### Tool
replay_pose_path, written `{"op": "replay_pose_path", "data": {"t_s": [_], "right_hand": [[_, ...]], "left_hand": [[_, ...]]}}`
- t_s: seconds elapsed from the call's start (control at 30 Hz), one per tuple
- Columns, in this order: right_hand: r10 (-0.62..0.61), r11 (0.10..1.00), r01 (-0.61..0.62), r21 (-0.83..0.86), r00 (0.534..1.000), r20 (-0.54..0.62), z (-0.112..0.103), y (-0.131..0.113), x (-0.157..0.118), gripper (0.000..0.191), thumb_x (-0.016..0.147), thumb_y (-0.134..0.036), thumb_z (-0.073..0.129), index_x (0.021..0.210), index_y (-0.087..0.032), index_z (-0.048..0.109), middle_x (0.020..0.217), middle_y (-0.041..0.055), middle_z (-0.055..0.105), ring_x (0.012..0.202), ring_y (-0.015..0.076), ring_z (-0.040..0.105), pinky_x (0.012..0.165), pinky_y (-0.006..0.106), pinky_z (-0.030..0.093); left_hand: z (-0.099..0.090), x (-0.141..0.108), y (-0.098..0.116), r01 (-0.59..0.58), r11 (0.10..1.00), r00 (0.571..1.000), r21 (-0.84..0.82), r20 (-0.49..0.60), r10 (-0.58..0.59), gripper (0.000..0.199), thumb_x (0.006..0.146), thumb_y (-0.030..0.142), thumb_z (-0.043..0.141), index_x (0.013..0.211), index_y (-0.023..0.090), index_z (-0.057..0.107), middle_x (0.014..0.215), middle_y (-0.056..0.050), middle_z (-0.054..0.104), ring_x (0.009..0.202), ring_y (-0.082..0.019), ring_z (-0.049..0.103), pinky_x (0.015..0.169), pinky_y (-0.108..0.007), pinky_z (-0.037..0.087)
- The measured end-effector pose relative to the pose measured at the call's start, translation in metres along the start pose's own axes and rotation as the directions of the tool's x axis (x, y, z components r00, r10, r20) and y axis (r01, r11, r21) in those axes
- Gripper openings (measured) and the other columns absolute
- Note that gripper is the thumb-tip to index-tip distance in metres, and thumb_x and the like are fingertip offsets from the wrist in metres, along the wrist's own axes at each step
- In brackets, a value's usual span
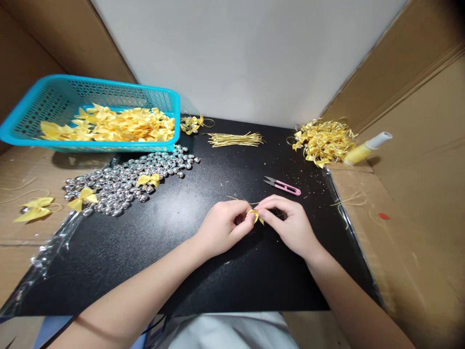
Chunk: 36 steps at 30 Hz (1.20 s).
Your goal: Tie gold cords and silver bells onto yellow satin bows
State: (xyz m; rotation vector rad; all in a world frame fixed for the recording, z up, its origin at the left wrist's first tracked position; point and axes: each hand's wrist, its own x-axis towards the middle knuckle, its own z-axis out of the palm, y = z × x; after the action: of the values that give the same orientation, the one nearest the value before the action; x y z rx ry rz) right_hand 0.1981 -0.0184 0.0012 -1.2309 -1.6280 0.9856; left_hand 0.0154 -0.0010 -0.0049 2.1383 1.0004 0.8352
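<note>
Black tabletop (240, 283) beneath both inward-angled hands (222, 227) (293, 227), pinched closed on a yellow bow (256, 214).

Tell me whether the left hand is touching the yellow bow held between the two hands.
Touching. The head view shows the left hand with thumb and forefinger closed on the near edge of the yellow bow.

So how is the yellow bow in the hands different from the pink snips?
The bow is yellow all over, while the snips have a pink handle and grey blades. The bow is between the left hand and right hand; the snips lie untouched on the black table. Both look small.
</note>
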Motion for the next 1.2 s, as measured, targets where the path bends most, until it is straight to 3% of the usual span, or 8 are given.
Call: {"op": "replay_pose_path", "data": {"t_s": [0.2,0.4,0.57,0.63,0.73,0.83,0.97,1.2], "right_hand": [[0.280,0.909,-0.244,0.338,0.958,-0.063,-0.003,0.007,0.003,0.027,0.078,-0.047,0.071,0.076,-0.020,0.070,0.072,0.0024,0.071,0.067,0.0163,0.065,0.068,0.031,0.056],[0.220,0.872,-0.272,0.407,0.961,0.169,-0.008,0.002,0.002,0.024,0.079,-0.044,0.072,0.089,-0.022,0.073,0.083,0.0024,0.074,0.075,0.0162,0.068,0.074,0.031,0.056],[0.212,0.890,-0.238,0.390,0.971,0.109,-0.008,-0.002,0.002,0.016,0.074,-0.036,0.078,0.082,-0.023,0.075,0.079,0.0006,0.074,0.072,0.0154,0.068,0.069,0.029,0.056],[0.210,0.887,-0.217,0.409,0.976,0.063,-0.006,-0.002,0.002,0.015,0.074,-0.036,0.078,0.082,-0.024,0.075,0.078,0.0003,0.074,0.071,0.0151,0.068,0.068,0.029,0.056],[0.197,0.893,-0.182,0.412,0.980,0.006,-0.005,-0.002,0.000,0.012,0.074,-0.033,0.079,0.082,-0.024,0.076,0.078,0.0001,0.075,0.071,0.0153,0.068,0.070,0.030,0.056],[0.170,0.919,-0.153,0.363,0.985,-0.016,-0.003,0.001,-0.001,0.012,0.074,-0.030,0.078,0.084,-0.023,0.077,0.081,0.0013,0.076,0.072,0.0162,0.069,0.072,0.031,0.056],[0.141,0.947,-0.128,0.294,0.990,-0.022,-0.001,0.004,-0.002,0.013,0.073,-0.029,0.079,0.084,-0.022,0.078,0.082,0.0029,0.077,0.075,0.0178,0.071,0.074,0.032,0.056],[0.203,0.943,-0.166,0.289,0.974,-0.102,0.006,0.008,0.000,0.019,0.071,-0.036,0.080,0.083,-0.022,0.077,0.081,0.0037,0.077,0.073,0.0188,0.071,0.073,0.034,0.059]], "left_hand": [[-0.002,-0.001,-0.004,-0.167,0.981,0.985,0.097,-0.026,0.170,0.020,0.093,0.021,0.049,0.076,0.017,0.060,0.066,0.000,0.063,0.060,-0.011,0.057,0.058,-0.021,0.044],[-0.005,-0.001,-0.006,-0.371,0.905,0.901,0.208,-0.156,0.405,0.010,0.093,0.018,0.055,0.092,0.018,0.064,0.080,-0.004,0.073,0.069,-0.012,0.066,0.065,-0.022,0.051],[-0.005,-0.001,-0.005,-0.396,0.910,0.891,0.124,-0.189,0.413,0.010,0.090,0.012,0.058,0.090,0.020,0.064,0.084,-0.003,0.075,0.076,-0.012,0.069,0.071,-0.024,0.053],[-0.004,-0.002,-0.005,-0.318,0.944,0.915,0.086,-0.233,0.329,0.008,0.087,0.012,0.061,0.090,0.019,0.063,0.087,-0.004,0.074,0.078,-0.014,0.068,0.071,-0.025,0.053],[-0.004,-0.002,-0.004,-0.058,0.993,0.960,-0.099,-0.278,0.028,0.005,0.082,0.017,0.063,0.087,0.016,0.060,0.081,-0.004,0.069,0.068,-0.013,0.063,0.061,-0.024,0.051],[-0.006,0.000,-0.001,0.157,0.911,0.977,-0.381,-0.077,-0.201,0.017,0.086,0.029,0.056,0.078,0.015,0.060,0.069,-0.002,0.064,0.059,-0.012,0.057,0.056,-0.023,0.048],[-0.004,0.002,0.002,0.320,0.812,0.947,-0.488,0.132,-0.294,0.029,0.086,0.039,0.059,0.076,0.013,0.064,0.070,-0.004,0.066,0.062,-0.013,0.057,0.059,-0.024,0.047],[-0.001,0.001,0.000,0.330,0.835,0.943,-0.439,0.130,-0.305,0.030,0.087,0.040,0.059,0.073,0.013,0.062,0.073,-0.005,0.066,0.064,-0.014,0.058,0.062,-0.025,0.046]]}}
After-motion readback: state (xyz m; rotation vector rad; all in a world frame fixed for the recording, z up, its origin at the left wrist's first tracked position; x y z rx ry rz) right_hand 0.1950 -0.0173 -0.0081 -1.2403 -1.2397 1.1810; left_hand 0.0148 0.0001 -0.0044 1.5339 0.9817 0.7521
